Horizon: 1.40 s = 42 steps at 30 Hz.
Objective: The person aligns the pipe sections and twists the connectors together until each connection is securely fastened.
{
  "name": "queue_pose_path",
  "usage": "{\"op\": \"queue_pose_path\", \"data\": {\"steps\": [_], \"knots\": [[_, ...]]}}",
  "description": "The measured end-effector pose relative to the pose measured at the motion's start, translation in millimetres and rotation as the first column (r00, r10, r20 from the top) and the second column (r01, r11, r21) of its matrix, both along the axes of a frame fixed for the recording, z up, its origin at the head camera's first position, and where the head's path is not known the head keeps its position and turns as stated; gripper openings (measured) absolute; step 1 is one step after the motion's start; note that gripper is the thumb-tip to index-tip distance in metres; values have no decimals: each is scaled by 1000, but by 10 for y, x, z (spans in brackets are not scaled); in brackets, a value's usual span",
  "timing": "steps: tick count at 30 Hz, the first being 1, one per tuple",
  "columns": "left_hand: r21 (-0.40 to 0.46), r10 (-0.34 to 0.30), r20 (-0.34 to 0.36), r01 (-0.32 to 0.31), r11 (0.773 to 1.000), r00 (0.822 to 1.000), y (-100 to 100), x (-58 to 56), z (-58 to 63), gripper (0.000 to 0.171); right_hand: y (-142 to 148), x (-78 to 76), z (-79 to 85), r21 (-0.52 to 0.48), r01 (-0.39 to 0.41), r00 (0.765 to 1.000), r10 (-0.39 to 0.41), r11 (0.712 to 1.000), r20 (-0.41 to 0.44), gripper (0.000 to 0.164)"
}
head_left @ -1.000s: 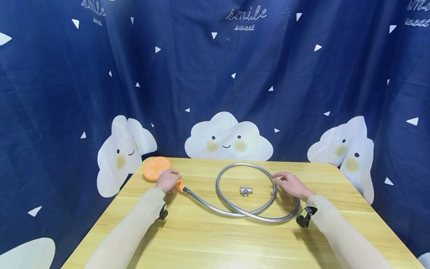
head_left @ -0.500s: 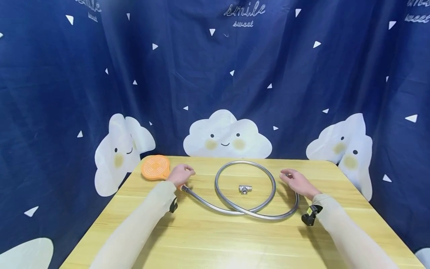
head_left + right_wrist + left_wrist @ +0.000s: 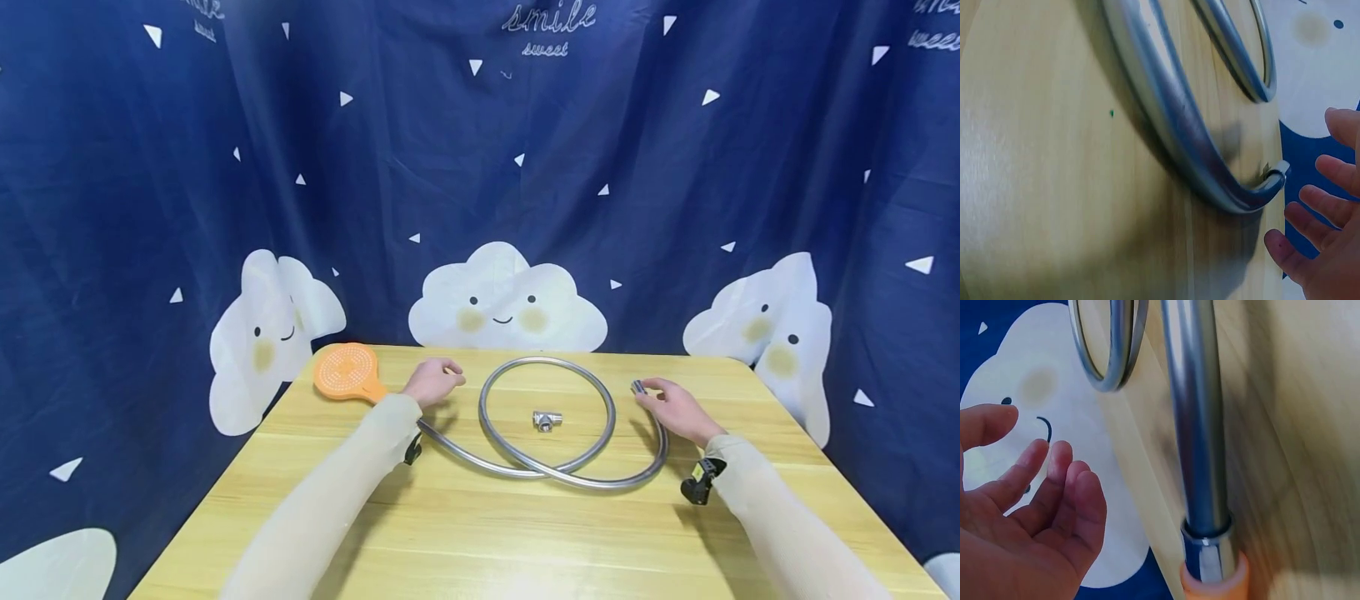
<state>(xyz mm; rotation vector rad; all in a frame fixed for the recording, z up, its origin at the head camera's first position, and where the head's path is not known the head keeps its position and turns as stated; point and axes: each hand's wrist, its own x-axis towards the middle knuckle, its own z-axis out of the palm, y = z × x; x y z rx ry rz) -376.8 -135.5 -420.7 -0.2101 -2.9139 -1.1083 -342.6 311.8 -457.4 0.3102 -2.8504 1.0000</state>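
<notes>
An orange shower head (image 3: 346, 372) lies face up at the table's back left. Its handle runs toward a grey metal shower hose (image 3: 480, 460), which is looped across the middle. In the head view my left hand (image 3: 433, 383) hovers over the handle-hose joint and partly hides it. The left wrist view shows that hand (image 3: 1041, 515) loosely curled, holding nothing, beside the hose (image 3: 1197, 419). My right hand (image 3: 678, 414) is nearest the hose's free end nut (image 3: 638, 387). In the right wrist view its fingers (image 3: 1329, 206) are spread with nothing between them. A chrome tee fitting (image 3: 546, 421) lies inside the loop.
The wooden table (image 3: 480, 542) reaches back to a dark blue curtain (image 3: 450, 167) with white clouds and triangles. Curtain also hangs along both sides. A small black camera sits on each wrist.
My left hand has moved right from the shower head's handle, uncovering more of it. My right hand has shifted slightly right, and the hose's end nut now shows.
</notes>
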Motion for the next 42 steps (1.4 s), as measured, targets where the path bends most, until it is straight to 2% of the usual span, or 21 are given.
{"op": "queue_pose_path", "data": {"steps": [10,17,21,27,35,42], "knots": [[6,-67,4,67,998,998,245,-28,-7,34,67,8,-38,18,-18,999,18,1000,-30,54],[2,-148,8,148,989,989,397,-45,-61,40,101,-16,-134,21,8,1000,-8,1000,0,60],[-5,-179,12,180,984,984,478,-33,-74,36,118,-40,-190,53,33,999,-33,998,0,65],[-44,-236,7,236,971,972,656,-57,-62,38,144,-52,-183,68,72,997,-71,995,-16,68],[-85,-305,46,308,948,951,823,-143,-190,47,155,-50,-226,84,78,997,-77,993,-14,71],[-109,-363,82,370,923,928,934,-108,-136,53,184,-68,-187,120,119,993,-121,986,13,78]]}}
